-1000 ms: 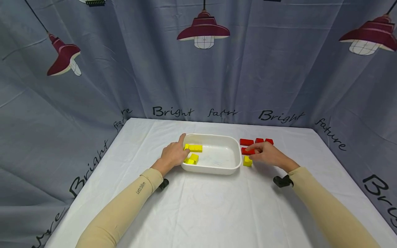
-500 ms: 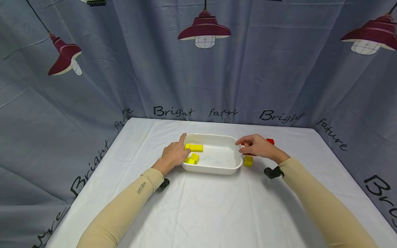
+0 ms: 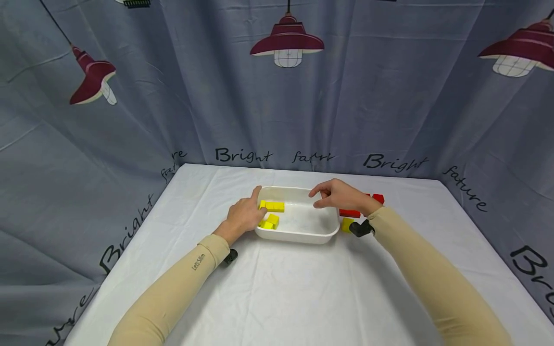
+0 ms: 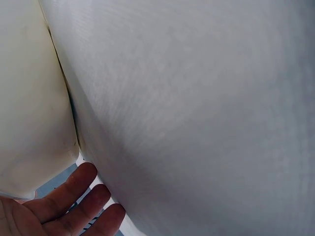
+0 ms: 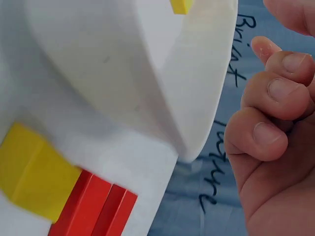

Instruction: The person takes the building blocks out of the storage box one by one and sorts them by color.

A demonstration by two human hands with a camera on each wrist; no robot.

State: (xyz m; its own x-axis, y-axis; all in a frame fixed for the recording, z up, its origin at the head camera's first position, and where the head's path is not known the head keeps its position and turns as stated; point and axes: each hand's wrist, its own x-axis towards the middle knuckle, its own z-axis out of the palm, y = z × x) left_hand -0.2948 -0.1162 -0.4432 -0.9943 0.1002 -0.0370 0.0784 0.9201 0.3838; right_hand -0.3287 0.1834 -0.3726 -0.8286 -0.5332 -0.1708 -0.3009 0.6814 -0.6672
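A white rectangular tray (image 3: pixel 298 238) stands on the cloth in the head view, with several yellow blocks (image 3: pixel 273 206) at its left end. My left hand (image 3: pixel 243 214) holds the tray's left rim, thumb over the inside and index finger along the edge. Its other fingers (image 4: pixel 81 196) extend beside the tray's outer wall in the left wrist view. Over the tray's right part hovers my right hand (image 3: pixel 339 196), thumb and index finger apart with nothing visible between them. The remaining fingers (image 5: pixel 270 132) are loosely curled.
Right of the tray lie a yellow block (image 5: pixel 37 169) and red blocks (image 3: pixel 349 213), partly covered by the right wrist and its black camera (image 3: pixel 361 228) in the head view. A grey printed curtain (image 3: pixel 277 105) hangs behind the white-covered table (image 3: pixel 285 293).
My right hand has moved left from beside the yellow and red blocks to above the tray. The left hand has stayed on the rim, and the blocks in the tray look unmoved.
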